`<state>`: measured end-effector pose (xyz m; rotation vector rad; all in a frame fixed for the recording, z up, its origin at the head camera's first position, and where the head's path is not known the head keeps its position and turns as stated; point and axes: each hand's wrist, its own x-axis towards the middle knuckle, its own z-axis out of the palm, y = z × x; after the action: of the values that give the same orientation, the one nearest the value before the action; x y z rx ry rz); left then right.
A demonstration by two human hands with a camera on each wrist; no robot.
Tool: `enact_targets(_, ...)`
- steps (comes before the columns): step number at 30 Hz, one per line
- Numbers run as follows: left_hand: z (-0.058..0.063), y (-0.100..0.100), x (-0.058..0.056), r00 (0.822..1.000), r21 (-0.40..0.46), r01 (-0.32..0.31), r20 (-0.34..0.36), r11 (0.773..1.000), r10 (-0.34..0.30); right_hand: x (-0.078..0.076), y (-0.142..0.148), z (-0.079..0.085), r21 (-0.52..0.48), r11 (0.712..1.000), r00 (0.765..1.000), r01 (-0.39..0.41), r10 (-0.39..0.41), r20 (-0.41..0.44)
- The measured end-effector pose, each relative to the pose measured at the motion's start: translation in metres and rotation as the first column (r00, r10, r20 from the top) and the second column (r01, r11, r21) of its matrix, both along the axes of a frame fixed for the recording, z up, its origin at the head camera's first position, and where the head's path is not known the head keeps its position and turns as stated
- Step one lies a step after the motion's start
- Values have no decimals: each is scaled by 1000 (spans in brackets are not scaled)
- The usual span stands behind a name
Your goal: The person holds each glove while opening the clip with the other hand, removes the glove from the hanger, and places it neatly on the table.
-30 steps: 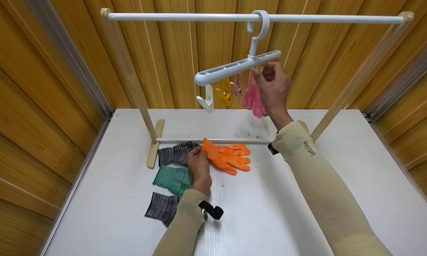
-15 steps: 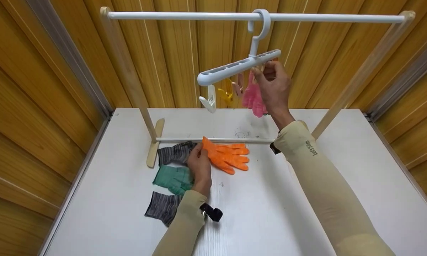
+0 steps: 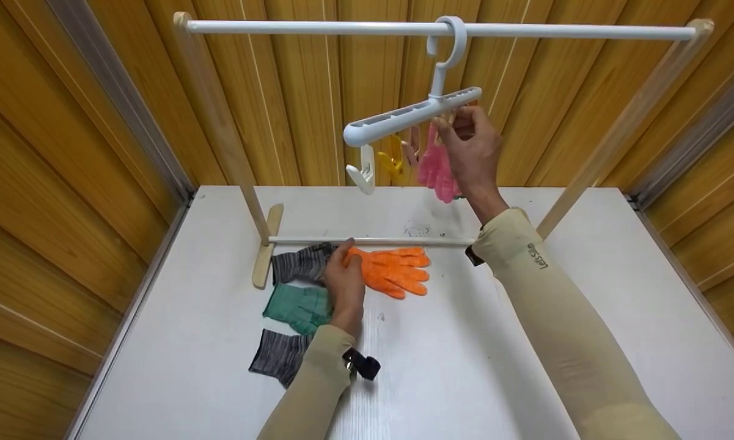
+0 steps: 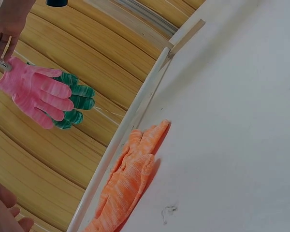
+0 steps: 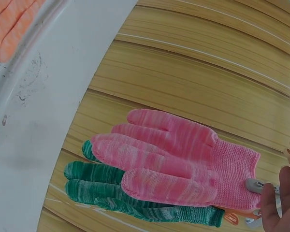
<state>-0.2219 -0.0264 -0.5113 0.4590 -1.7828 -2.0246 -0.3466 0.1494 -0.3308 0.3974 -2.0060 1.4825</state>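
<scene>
My right hand (image 3: 472,146) is raised beneath the hanger (image 3: 412,116), pinching a clothespin near its right half. Close by, a pink glove (image 5: 169,159) hangs by its cuff from a grey clothespin (image 5: 261,186), overlapping a green glove (image 5: 94,183). Low on the left, my left hand (image 3: 345,284) is at the cuff end of an orange glove (image 3: 394,272) that lies flat on the table. Its thumb and index finger are spread apart in the head view. In the left wrist view, the visible left fingers (image 4: 5,198) are clear of the orange glove.
A white rod (image 3: 311,27) on wooden posts carries the hanger. White (image 3: 362,174) and yellow (image 3: 393,160) clothespins dangle from it. Left of my left hand lie a grey-black glove (image 3: 299,263), a green glove (image 3: 296,305) and another grey glove (image 3: 278,357) on the white table (image 3: 440,379).
The orange glove's cuff, earlier lifted between my left thumb and fingers, now lies lower, and those fingers have parted. The hanger has swung slightly; my right hand stays almost still.
</scene>
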Motion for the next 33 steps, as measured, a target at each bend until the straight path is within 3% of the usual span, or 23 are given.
enact_targets(13,7,0,-3,999,1,35,32,999,-35,6,-1,2,-33,999,996,-16,19,84)
enact_targets(23,7,-1,-4,998,19,58,-15,998,-58,8,-6,1,-127,992,994,-28,41,100)
enact_targets(33,8,-2,-5,998,15,64,-5,998,-64,9,-4,0,-168,983,990,-77,95,104)
